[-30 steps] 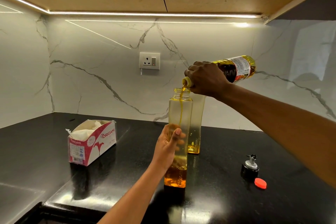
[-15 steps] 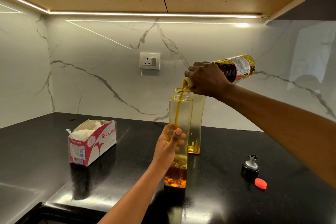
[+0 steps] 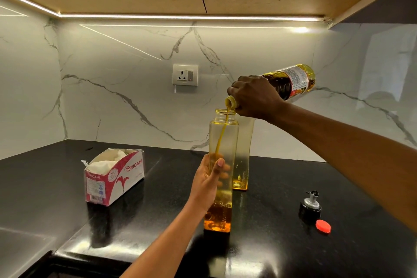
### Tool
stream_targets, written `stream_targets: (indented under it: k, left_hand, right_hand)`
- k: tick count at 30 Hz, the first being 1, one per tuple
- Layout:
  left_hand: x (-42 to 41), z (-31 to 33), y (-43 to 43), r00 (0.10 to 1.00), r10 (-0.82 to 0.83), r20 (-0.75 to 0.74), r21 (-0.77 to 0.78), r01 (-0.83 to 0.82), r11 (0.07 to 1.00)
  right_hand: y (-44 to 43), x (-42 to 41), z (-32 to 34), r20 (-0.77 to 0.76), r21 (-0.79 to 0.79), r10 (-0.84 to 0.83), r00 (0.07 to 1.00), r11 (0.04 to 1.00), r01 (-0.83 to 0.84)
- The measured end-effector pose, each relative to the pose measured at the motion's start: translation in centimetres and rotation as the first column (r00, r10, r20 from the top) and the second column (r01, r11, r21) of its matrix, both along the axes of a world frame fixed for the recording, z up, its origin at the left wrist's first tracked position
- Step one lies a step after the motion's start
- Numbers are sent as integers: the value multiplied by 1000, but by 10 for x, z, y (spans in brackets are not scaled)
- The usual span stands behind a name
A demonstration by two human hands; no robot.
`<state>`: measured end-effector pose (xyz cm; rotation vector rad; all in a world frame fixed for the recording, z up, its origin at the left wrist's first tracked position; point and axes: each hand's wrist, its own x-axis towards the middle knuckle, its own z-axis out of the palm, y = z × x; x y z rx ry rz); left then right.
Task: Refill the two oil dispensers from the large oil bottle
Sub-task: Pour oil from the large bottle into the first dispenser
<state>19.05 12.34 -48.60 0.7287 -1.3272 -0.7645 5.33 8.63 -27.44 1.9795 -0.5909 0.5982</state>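
Observation:
A tall square clear dispenser [image 3: 222, 140] stands open on the black counter, with amber oil in its bottom fifth. My left hand [image 3: 208, 178] grips its middle. My right hand [image 3: 253, 97] holds the large oil bottle [image 3: 291, 80] by the neck, tipped nearly level, mouth just above the dispenser's opening. A thin stream of oil [image 3: 222, 135] runs from the mouth down inside the dispenser. A second square dispenser [image 3: 242, 158] stands right behind it, partly hidden, with a little oil at the bottom.
A black pourer cap with a metal spout [image 3: 310, 206] and a red bottle cap [image 3: 323, 225] lie on the counter [image 3: 270, 244] at the right. An opened tissue box [image 3: 114, 175] sits at the left. A wall socket [image 3: 185, 75] is on the marble backsplash.
The oil keeps streaming into the front dispenser and its level has crept up slightly. Both hands and the bottle hold the same positions.

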Motion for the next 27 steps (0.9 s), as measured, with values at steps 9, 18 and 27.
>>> stream_targets:
  k: [9,18,27]
  left_hand:
    - [0,0,0,1000,2,0,0,-2,1000]
    - [0,0,0,1000,1,-4,6,-1,1000]
    - [0,1,1,1000,4,-11,0,-4,1000]
  right_hand:
    - [0,1,0,-4,-27,17,1000,999,-17]
    - [-1,0,0,-10,-77,38,999,996,-38]
    - [-2,0,1,-19,-82,48,999,995,-50]
